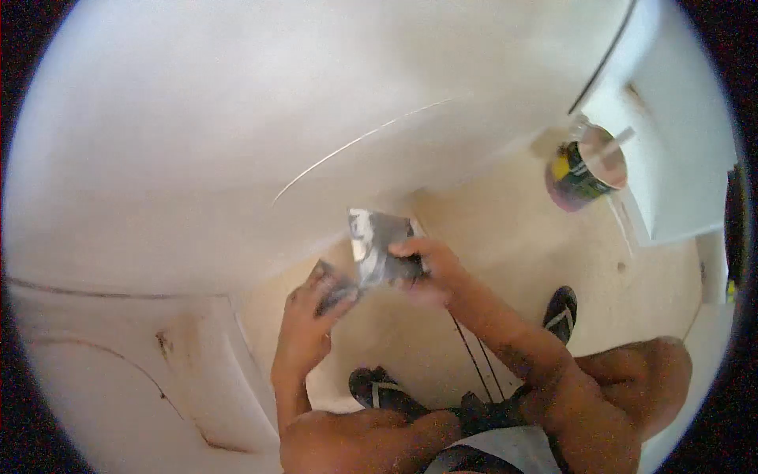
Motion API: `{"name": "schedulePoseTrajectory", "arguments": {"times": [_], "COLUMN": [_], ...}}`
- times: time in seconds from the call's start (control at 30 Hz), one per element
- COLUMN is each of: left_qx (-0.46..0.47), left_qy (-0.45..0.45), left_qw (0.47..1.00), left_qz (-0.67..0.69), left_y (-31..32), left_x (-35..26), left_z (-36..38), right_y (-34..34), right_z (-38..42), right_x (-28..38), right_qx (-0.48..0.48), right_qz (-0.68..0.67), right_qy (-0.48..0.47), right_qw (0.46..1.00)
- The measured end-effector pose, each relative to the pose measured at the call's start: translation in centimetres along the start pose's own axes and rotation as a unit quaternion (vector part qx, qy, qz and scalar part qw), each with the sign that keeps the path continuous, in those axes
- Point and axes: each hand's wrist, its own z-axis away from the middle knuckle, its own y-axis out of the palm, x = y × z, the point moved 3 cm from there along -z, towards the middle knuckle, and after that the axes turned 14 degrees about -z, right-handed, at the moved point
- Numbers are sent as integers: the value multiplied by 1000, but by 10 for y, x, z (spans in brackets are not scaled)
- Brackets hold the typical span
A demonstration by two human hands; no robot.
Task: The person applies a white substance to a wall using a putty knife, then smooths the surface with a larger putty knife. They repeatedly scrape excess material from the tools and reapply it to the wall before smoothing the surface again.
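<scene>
In my right hand is a broad, flat grey scraper, with the thumb lying over its face. Whitish smears cover its left side. My left hand is closed around a smaller dark, flat scraper, blurred by motion. The two scrapers come close together just above the floor, and their near edges overlap in this view. Both hands are low in front of a large pale wall panel.
A dark paint bucket with a stick in it stands on the beige floor at the right. Sandalled feet are below me. A pale panel with brown stains is at lower left. Another pale panel stands beyond the bucket.
</scene>
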Motion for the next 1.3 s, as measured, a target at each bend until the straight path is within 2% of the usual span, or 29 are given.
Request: {"name": "schedulePoseTrajectory", "arguments": {"times": [0.03,0.07,0.1,0.17,0.2,0.27,0.3,0.37,0.4,0.47,0.5,0.57,0.6,0.67,0.7,0.73,0.77,0.8,0.87,0.93,0.97,1.03,1.07,1.13,1.17,1.23,1.3], "left_qx": [122,236,238,164,174,108,100,108,115,134,150,134,116,115,114,115,139,165,169,172,162,147,148,147,111,69,42], "left_qy": [35,70,89,12,31,-92,-83,-100,-118,-127,-135,-128,-125,-132,-141,-140,-142,-145,-151,-157,-158,-167,-165,-176,-175,-167,-178], "left_qw": [989,957,955,986,984,983,985,981,977,976,975,976,977,977,976,976,976,973,972,970,971,970,971,970,973,978,975], "left_qz": [-76,-154,-152,21,26,113,116,128,138,113,90,110,131,124,118,119,92,67,66,68,83,101,90,81,100,108,130], "left_y": [16,34,47,66,75,86,89,94,94,90,88,86,83,84,85,87,91,94,97,99,98,96,95,89,81,76,74], "left_x": [2,3,0,-5,-10,-15,-19,-30,-33,-33,-33,-35,-37,-35,-34,-34,-33,-31,-30,-28,-27,-25,-21,-25,-28,-22,-16], "left_z": [7,16,25,37,42,53,53,54,55,55,56,53,52,53,55,55,58,59,61,64,64,69,72,75,67,72,77], "right_y": [-5,-8,-13,-11,-27,-43,-43,-47,-47,-36,-35,-27,-23,-13,-14,-14,-12,-14,-32,-37,-38,-33,-30,-20,-16,-3,7], "right_z": [1,4,8,37,41,60,71,78,76,73,66,53,47,41,42,40,39,41,52,60,59,52,45,34,25,10,-7], "right_x": [16,40,64,122,155,211,233,274,291,318,325,330,324,301,288,277,272,275,294,318,328,327,323,299,285,248,215], "right_qx": [-3,-2,-3,-79,-127,-232,-286,-295,-297,-245,-247,-297,-300,-271,-273,-228,-181,-182,-306,-290,-312,-334,-329,-270,-265,-224,-206], "right_qz": [-6,-19,-34,64,120,205,232,269,266,347,344,379,376,399,397,408,418,419,378,375,379,380,385,373,379,424,444], "right_qy": [-16,-75,-136,-321,-399,-510,-547,-618,-617,-693,-693,-716,-716,-747,-747,-749,-749,-747,-701,-715,-710,-719,-717,-753,-748,-758,-758], "right_qw": [1000,997,990,942,900,803,751,677,678,583,583,505,507,457,458,470,482,483,521,514,505,477,479,471,476,441,431]}}
